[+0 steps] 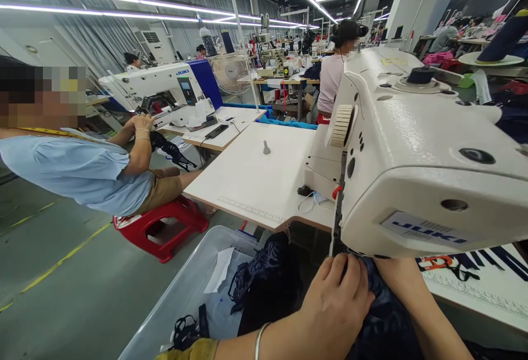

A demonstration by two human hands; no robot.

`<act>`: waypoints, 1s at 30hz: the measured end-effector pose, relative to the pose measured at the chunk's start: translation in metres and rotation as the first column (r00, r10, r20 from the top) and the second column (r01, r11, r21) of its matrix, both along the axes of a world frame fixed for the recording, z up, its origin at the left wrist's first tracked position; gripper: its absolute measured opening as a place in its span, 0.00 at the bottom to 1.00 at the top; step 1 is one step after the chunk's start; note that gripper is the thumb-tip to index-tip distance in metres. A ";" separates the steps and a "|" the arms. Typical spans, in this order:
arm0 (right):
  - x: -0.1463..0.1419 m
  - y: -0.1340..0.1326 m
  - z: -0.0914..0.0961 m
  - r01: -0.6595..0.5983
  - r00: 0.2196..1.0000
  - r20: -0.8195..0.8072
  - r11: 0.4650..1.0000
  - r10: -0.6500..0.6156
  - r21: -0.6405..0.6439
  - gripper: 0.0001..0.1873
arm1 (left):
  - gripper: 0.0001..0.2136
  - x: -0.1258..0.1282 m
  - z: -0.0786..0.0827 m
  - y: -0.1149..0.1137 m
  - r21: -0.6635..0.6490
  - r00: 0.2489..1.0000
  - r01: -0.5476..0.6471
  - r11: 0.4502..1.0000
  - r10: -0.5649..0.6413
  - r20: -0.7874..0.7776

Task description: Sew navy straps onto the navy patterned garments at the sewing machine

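Observation:
My left hand point(336, 299) is closed on dark blue patterned fabric point(381, 305) just below the head of a white sewing machine point(412, 151). Its thumb and fingers pinch the cloth beside the needle area. My right forearm point(416, 305) runs under the machine head, and the right hand itself is hidden behind the machine. More of the dark fabric point(264, 277) hangs down over the table's front edge toward a bin.
A clear plastic bin point(185, 294) with paper and dark cloth sits at lower left. The white worktable point(256, 173) extends left. A seated person in a light blue shirt point(78, 167) works on a red stool point(160, 228). Another worker point(332, 74) sits ahead.

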State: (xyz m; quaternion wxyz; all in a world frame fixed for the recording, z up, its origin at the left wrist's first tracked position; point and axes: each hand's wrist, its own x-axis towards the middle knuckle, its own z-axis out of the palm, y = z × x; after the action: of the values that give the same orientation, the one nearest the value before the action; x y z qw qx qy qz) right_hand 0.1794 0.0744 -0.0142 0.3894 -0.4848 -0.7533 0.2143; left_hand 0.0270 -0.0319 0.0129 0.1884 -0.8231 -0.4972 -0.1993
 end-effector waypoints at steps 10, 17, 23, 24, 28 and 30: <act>-0.003 0.000 -0.003 -0.084 0.989 -0.130 0.992 0.071 -0.097 0.11 | 0.17 -0.004 -0.008 0.004 0.037 0.996 0.021 0.999 -0.024 0.087; -0.011 0.000 0.013 -0.084 0.977 -0.202 0.993 0.067 -0.078 0.16 | 0.18 -0.020 -0.025 0.005 0.037 0.893 0.107 0.994 -0.112 0.436; -0.016 -0.006 0.024 -0.080 0.960 -0.275 0.991 0.048 -0.104 0.17 | 0.26 -0.067 -0.055 0.004 -0.566 0.393 0.454 0.688 0.416 0.820; -0.016 -0.007 0.025 -0.074 0.959 -0.281 0.991 0.039 -0.113 0.16 | 0.28 -0.079 -0.059 0.005 -0.634 0.405 0.525 0.568 0.489 0.773; -0.012 -0.013 0.017 -0.085 0.948 -0.316 0.986 0.036 -0.142 0.18 | 0.32 -0.134 -0.062 0.000 -0.691 0.400 0.522 0.501 0.571 0.717; -0.010 -0.016 0.004 -0.090 0.941 -0.336 0.984 0.033 -0.155 0.19 | 0.30 -0.159 -0.059 -0.007 -0.693 0.354 0.487 0.532 0.605 0.713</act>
State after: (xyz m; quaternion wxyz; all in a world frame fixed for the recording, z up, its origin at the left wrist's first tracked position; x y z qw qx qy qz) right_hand 0.1695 0.0586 -0.0106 0.4616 -0.4489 -0.6710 0.3678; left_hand -0.1324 -0.0386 -0.0462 -0.5437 -0.5050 -0.5709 -0.3513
